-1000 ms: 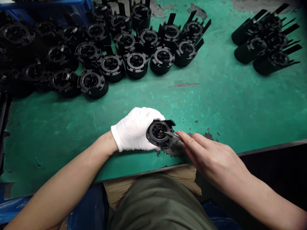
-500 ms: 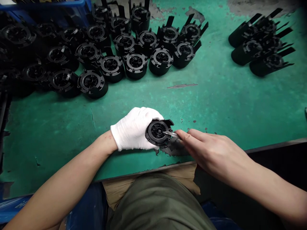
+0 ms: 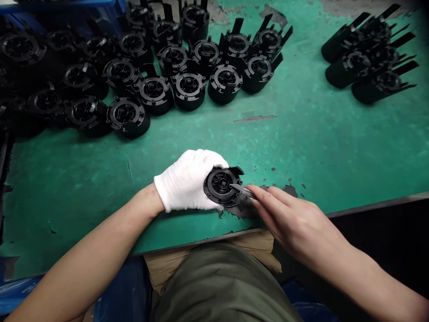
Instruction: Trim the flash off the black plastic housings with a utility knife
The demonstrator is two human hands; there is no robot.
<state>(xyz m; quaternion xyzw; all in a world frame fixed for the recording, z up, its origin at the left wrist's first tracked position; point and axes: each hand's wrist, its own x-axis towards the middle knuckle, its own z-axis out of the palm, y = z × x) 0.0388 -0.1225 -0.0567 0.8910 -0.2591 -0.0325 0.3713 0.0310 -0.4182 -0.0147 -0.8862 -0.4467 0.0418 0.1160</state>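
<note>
My left hand [image 3: 191, 181], in a white glove, is wrapped round a black round plastic housing [image 3: 222, 184] near the front of the green table. The housing's ribbed, ringed face is turned up towards me, and a flat tab sticks out at its upper right. Bare and closed, my right hand [image 3: 288, 210] pinches a slim metal craft knife [image 3: 244, 189]. Its pointed blade reaches over the housing's face, close to the hub; whether the tip touches the plastic I cannot tell.
Many similar black housings [image 3: 190, 89] stand crowded at the back left, by a blue bin [image 3: 97, 13]. A smaller group of tabbed housings [image 3: 372, 85] is at the back right. The green table [image 3: 301, 147] has worn patches, and its front edge runs just before my lap.
My right hand and the craft knife have shifted very slightly, with the wrist a little lower. My left hand keeps the same hold on the housing. The view has moved a touch.
</note>
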